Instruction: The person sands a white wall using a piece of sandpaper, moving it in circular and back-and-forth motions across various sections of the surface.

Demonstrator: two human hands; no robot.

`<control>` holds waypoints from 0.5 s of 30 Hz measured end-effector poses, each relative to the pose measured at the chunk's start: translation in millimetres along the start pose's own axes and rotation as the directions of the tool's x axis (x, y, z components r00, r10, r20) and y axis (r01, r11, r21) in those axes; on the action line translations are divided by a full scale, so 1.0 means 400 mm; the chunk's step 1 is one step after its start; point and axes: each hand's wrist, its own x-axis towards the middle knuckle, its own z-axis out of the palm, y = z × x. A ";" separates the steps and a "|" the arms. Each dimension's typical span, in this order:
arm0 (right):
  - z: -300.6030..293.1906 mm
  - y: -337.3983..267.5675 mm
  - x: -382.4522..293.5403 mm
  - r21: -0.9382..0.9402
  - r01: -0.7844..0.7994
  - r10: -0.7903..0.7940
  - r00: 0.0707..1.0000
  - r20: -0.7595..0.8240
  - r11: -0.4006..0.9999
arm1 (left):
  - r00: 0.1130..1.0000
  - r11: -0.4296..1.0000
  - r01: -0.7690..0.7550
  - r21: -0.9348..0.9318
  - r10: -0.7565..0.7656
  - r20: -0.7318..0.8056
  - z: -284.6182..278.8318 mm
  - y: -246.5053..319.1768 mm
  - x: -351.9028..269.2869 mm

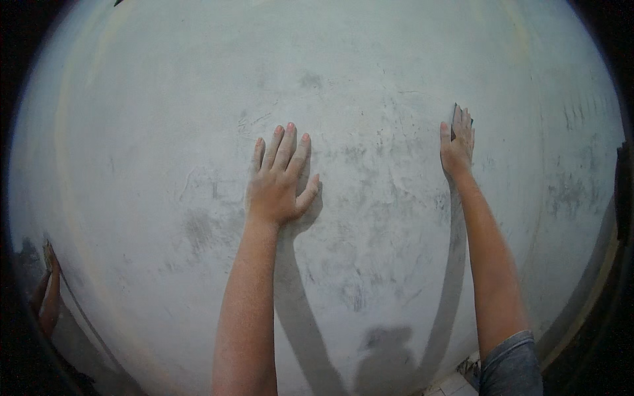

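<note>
A pale, patchy wall [366, 198] with grey smudges and fine scratches fills most of the head view. Flat against it at the centre lies my left hand [280, 183], fingers spread and pointing up, the fingertips dusty, with nothing in it. Further right and higher up, my right hand [460, 141] presses a thin dark sheet [454, 116], perhaps sandpaper, to the wall. Only the sheet's edges show around the fingers; the rest is hidden beneath them. Both arms are stretched out and cast shadows on the wall.
At the far lower left, another person's arms [52, 297] reach up to the wall. Light tiles or slabs [453, 386] show at the bottom right by the wall's foot. A dark upright object [624, 193] stands at the right rim.
</note>
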 end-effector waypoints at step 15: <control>-0.028 0.005 -0.011 -0.131 0.109 -0.108 0.994 0.010 0.985 | 0.995 0.985 0.100 0.142 -0.102 0.010 0.010 0.082 -0.051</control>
